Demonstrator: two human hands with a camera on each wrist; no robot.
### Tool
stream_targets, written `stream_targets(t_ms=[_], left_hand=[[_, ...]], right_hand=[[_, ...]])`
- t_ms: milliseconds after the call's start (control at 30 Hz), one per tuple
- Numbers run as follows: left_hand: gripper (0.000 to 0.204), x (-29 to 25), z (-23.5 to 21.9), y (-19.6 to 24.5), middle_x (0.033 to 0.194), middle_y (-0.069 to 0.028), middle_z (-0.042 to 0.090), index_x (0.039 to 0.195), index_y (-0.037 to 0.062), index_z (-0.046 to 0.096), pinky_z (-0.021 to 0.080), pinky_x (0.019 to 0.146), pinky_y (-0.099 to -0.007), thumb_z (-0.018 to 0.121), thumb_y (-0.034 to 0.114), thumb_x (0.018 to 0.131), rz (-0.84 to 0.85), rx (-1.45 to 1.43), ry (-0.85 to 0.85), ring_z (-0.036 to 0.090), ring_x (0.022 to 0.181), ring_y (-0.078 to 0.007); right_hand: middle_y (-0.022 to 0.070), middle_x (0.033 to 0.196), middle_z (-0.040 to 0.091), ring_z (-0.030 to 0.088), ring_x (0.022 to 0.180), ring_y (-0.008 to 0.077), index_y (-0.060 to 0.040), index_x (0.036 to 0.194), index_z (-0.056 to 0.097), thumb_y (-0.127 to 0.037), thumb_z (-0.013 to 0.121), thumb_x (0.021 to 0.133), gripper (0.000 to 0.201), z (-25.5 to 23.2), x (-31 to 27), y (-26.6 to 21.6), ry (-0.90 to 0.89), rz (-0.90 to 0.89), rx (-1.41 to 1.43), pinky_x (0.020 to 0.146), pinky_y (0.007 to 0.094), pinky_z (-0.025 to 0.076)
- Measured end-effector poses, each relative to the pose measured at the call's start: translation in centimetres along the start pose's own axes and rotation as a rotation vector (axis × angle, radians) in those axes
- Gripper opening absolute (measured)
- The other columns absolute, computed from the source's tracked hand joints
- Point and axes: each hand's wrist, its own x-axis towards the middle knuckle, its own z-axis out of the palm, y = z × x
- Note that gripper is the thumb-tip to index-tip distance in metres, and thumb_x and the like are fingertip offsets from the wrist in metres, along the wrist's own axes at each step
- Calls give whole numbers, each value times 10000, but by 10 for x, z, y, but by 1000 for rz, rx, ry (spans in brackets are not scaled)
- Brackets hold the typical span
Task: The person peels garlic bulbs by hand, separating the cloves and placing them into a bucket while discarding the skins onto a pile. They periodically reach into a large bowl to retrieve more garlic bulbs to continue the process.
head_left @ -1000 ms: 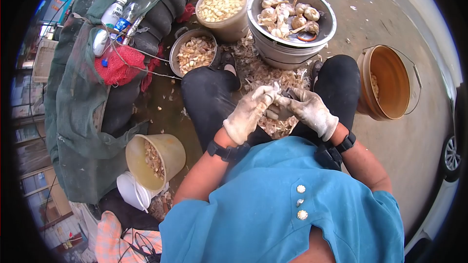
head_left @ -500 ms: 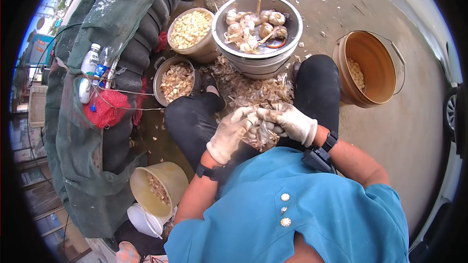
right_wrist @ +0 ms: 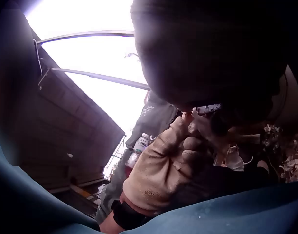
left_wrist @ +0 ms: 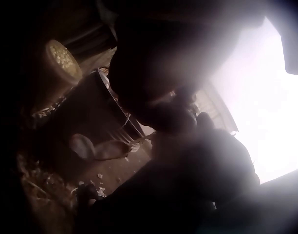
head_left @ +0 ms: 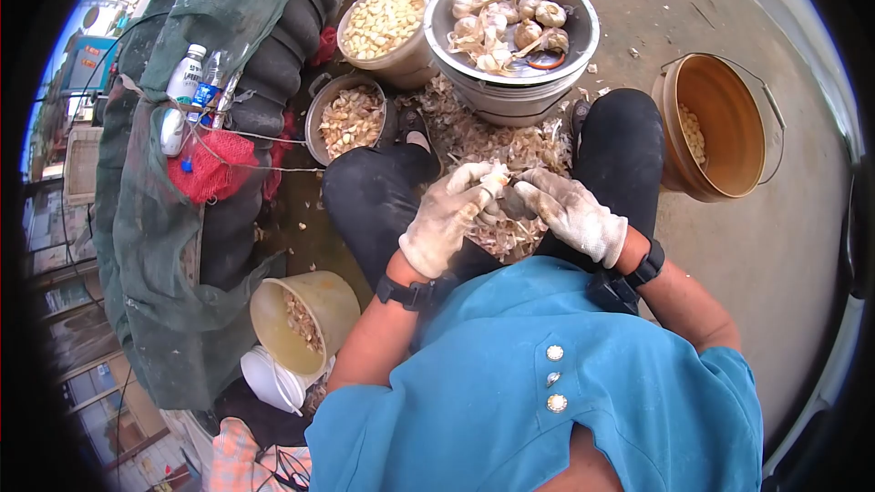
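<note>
Both hands wear pale, soiled gloves and meet above the lap. In the head view the left hand [head_left: 442, 223] pinches a small whitish garlic piece [head_left: 498, 177] at its fingertips. The right hand [head_left: 579, 217] is close beside it, fingers curled inward. From the right wrist, the left hand [right_wrist: 156, 170] shows more clearly, with the piece between thumb and finger; a small shiny metal thing [right_wrist: 208, 108] lies at the dark right hand [right_wrist: 207, 63], its shape partly hidden. The left wrist view shows the hands mostly as dark silhouettes.
Whole garlic bulbs [head_left: 527, 34] lie in a basin [head_left: 583, 55] on a bucket. Around stand a tub of peeled cloves [head_left: 383, 23], a pot of cloves [head_left: 351, 118], an orange-brown bucket [head_left: 740, 132] and a tipped cream bucket [head_left: 337, 310]. Skins [head_left: 524, 148] litter the ground.
The head view has shifted back and forth. Since half a second ago, the hands' fingertips have parted slightly, and the pale piece now shows at the left fingertips.
</note>
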Motion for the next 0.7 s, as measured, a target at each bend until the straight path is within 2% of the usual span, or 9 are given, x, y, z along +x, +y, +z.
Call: stream_targets(t_ms=[67, 133, 333, 400, 467, 500, 567, 633, 700], left_hand=[[344, -2, 0, 3, 991, -28, 611, 1230, -19, 574, 479, 729, -217, 576, 214, 978, -45, -17, 4, 576, 839, -76], [348, -3, -2, 1, 1010, -27, 608, 1225, -18, 579, 475, 738, -215, 580, 222, 972, 79, 125, -27, 573, 868, -74], [349, -3, -9, -11, 1010, -23, 600, 1230, -19, 574, 473, 749, -221, 568, 214, 970, 132, 173, -34, 561, 859, -75], [341, -4, -9, -7, 995, -17, 594, 1226, -16, 573, 470, 743, -220, 566, 209, 969, 39, 108, -36, 558, 851, -73], [333, -5, -9, -5, 979, -12, 588, 1221, -13, 571, 468, 737, -219, 564, 205, 969, -53, 45, -38, 556, 844, -70], [326, -5, -9, -5, 968, -3, 581, 1211, -5, 571, 463, 725, -216, 560, 219, 973, 10, 93, -54, 550, 825, -67], [320, -6, -9, -8, 956, 7, 574, 1201, 4, 571, 459, 714, -213, 556, 233, 978, 71, 139, -70, 544, 807, -64], [362, -4, -5, -13, 955, 18, 568, 1197, 17, 559, 450, 680, -200, 551, 312, 988, -64, -210, -54, 532, 780, -52], [400, -4, -3, -13, 949, 21, 568, 1206, 20, 550, 447, 669, -192, 551, 353, 985, -75, -166, -40, 523, 757, -49]], right_hand=[[222, 1024, 629, 606, 956, 394, -13, 1139, 570, -359, 492, 1000, 381, 1, 0, -2, -7, -38, -84, 818, 405, 487], [222, 1023, 630, 607, 957, 393, -14, 1144, 570, -357, 490, 1002, 380, 3, -1, -7, -15, -8, -63, 820, 407, 486], [221, 1033, 635, 615, 972, 382, -15, 1173, 577, -354, 491, 1003, 389, 4, 0, -5, -43, 27, -82, 833, 402, 487], [220, 1039, 638, 621, 975, 371, -14, 1176, 581, -357, 496, 1001, 394, 5, 3, 1, -64, 56, -78, 839, 398, 487], [192, 1013, 650, 631, 944, 315, -15, 1171, 592, -362, 508, 997, 397, 7, 6, 14, -113, 68, 58, 839, 376, 488], [192, 1013, 650, 631, 944, 315, -15, 1171, 592, -362, 508, 997, 397, 7, 7, 17, -113, 69, 58, 839, 376, 488], [149, 987, 653, 612, 895, 228, -16, 1160, 596, -356, 511, 999, 386, 8, 8, 22, -183, 148, 227, 822, 343, 486], [121, 961, 644, 591, 872, 190, -16, 1148, 598, -348, 512, 1000, 373, 10, 7, 26, -178, 120, 249, 808, 325, 482], [93, 935, 634, 570, 848, 152, -16, 1136, 599, -339, 514, 1001, 361, 13, 6, 29, -170, 92, 271, 794, 306, 479]])
